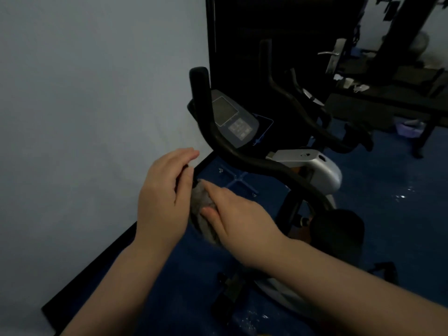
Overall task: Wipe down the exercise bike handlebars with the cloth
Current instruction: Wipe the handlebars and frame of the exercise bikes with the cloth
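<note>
The exercise bike's black handlebars (242,156) curve from an upright left grip past the grey console (232,120) toward the right. A grey cloth (202,202) is bunched between my two hands, in front of the bars and below them. My left hand (164,190) curls around the cloth's upper left side, with something dark under its fingers. My right hand (237,219) presses on the cloth from the right, fingers on top. The cloth's lower part hangs down, blurred.
A pale wall fills the left, with a black skirting strip along the blue floor (388,185). The bike's silver body (315,166) and black saddle (339,229) are at right. A dark door with a metal handle (332,54) stands behind; a pedal (230,287) is below.
</note>
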